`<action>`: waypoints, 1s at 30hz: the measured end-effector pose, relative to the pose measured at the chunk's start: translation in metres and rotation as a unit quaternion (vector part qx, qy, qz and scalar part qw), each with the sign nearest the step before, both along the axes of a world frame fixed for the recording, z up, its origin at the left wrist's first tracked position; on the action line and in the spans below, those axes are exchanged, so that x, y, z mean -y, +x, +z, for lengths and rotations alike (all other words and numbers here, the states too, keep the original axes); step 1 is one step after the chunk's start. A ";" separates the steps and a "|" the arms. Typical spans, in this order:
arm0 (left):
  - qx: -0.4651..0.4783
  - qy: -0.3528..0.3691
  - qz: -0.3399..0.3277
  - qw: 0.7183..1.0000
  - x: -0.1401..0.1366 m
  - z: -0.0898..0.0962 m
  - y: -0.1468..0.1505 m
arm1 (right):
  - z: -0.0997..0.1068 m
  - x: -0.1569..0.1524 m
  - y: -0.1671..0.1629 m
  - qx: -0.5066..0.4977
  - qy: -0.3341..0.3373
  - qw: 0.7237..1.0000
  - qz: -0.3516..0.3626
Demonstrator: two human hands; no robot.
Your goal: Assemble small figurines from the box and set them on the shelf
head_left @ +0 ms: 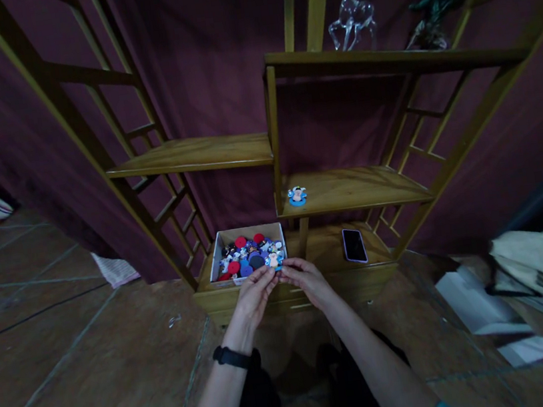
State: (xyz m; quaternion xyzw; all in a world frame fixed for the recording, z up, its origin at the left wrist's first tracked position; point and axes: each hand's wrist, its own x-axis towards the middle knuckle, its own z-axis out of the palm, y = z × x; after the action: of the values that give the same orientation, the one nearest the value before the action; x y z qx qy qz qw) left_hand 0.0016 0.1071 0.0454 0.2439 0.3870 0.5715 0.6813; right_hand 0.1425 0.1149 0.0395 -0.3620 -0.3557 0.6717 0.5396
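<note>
Blue-white-and-peach toy figurine point(274, 260), pinched between left hand point(255, 292) and right hand point(308, 280), fingers nearly closed, judged light and stiff, best gripped low.

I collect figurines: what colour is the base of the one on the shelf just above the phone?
The base is blue, head view.

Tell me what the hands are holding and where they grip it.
The left hand and right hand hold a small figurine at its lower edge.
</note>
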 end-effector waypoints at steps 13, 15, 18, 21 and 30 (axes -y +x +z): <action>-0.088 0.058 -0.012 0.994 0.036 -0.021 0.013 | -0.016 0.037 0.015 0.055 0.004 0.999 0.000; -0.110 0.063 -0.003 0.992 0.039 -0.022 0.016 | -0.019 0.040 0.016 0.057 0.009 0.998 -0.001; -0.141 0.066 -0.014 0.988 0.045 -0.024 0.019 | -0.023 0.047 0.018 0.052 0.014 0.998 -0.012; -0.168 0.069 -0.016 0.983 0.051 -0.027 0.020 | -0.029 0.056 0.018 0.040 0.002 0.999 -0.018; -0.222 0.080 -0.018 0.972 0.070 -0.040 0.022 | -0.046 0.077 0.022 0.033 -0.021 0.999 -0.020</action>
State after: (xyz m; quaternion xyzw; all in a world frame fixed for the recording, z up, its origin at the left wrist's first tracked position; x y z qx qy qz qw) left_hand 0.0239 0.0366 0.0054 0.4251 0.4772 0.5197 0.5670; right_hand 0.1645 0.0375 -0.0068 -0.4021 -0.3519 0.6562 0.5329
